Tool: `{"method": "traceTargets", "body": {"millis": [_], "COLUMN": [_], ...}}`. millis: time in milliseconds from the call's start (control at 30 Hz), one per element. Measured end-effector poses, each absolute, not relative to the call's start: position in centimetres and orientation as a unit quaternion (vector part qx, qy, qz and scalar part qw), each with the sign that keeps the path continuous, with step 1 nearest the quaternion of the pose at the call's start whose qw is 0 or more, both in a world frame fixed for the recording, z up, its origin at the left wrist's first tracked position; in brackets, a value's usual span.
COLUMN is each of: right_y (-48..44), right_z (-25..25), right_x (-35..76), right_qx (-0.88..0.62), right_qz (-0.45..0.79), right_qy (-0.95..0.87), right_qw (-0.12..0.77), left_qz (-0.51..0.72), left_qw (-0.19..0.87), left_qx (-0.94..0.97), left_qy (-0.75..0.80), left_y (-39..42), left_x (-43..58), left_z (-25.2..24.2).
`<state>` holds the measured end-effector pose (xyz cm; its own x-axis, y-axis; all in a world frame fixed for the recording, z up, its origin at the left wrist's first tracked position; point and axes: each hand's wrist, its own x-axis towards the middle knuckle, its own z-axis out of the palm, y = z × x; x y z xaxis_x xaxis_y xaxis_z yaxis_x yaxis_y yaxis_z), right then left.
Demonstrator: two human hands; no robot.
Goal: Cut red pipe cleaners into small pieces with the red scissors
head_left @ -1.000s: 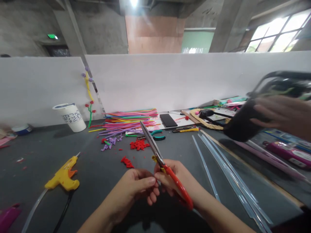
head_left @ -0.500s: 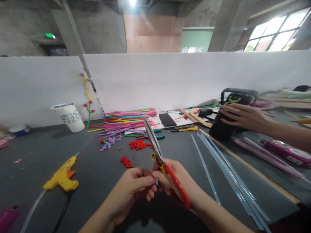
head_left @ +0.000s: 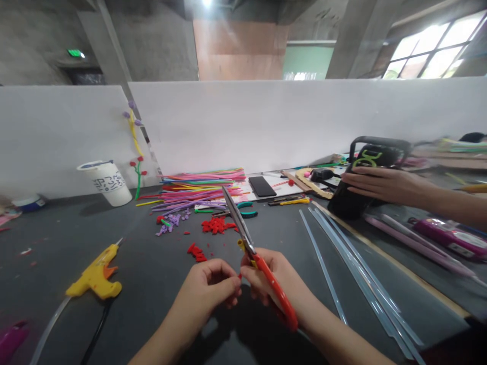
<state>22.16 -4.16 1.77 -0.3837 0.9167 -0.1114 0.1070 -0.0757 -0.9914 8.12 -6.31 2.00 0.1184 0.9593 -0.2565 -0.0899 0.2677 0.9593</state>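
Note:
My right hand (head_left: 276, 276) is closed round a pair of scissors (head_left: 240, 220) with red handles, its blades pointing up and away from me. A small yellow piece (head_left: 241, 245) shows beside the scissors' pivot, partly hidden. My left hand (head_left: 213, 286) pinches a small red piece (head_left: 240, 276) between thumb and forefinger, close to my right fingertips. Just beyond my left hand lies a small cluster of red pieces (head_left: 196, 252). Farther off are a larger red pile (head_left: 216, 225) and a pile of purple pieces (head_left: 173, 223).
A yellow glue gun (head_left: 95, 279) lies left, near a white cup (head_left: 108, 182). Coloured fuzzy stems (head_left: 201, 185), pliers (head_left: 247, 214) and a phone (head_left: 262, 186) lie at the back. Clear glue sticks (head_left: 353, 263) lie right. Another person's hand (head_left: 384, 183) touches a black bag-like object (head_left: 350, 197).
My left hand has drawn slightly away from my right, leaving a small gap. The scissors have barely moved. At right, the other person's hand and the black object have shifted slightly.

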Motion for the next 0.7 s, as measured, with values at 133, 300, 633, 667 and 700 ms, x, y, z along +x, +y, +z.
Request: {"method": "traceTargets", "body": {"millis": [133,300,633,667,700], "right_y": [-4.17,-4.07,-3.9,-3.85,-3.81], "right_z": [1.99,1.81,2.24,2.25,2.23], "right_x": [22.38,22.75,22.76,22.71,22.66], "right_qx": [-0.406,-0.386,-0.404,-0.416,-0.427], "right_qz": [0.6,0.6,0.588,0.583,0.58], "right_qy": [-0.601,-0.617,-0.619,-0.616,-0.614], "right_qw": [0.338,0.332,0.329,0.327,0.322], "left_qz": [0.405,0.391,0.429,0.434,0.436], "left_qw": [0.706,0.74,0.658,0.633,0.609], "left_qx": [0.375,0.357,0.399,0.411,0.426], "left_qy": [0.443,0.414,0.473,0.492,0.508], "left_y": [-6.47,-6.54,-6.54,-6.52,-6.49], "left_x": [7.77,7.52,7.95,8.05,8.14], "left_z": [2.13,2.03,2.2,2.28,2.33]}}
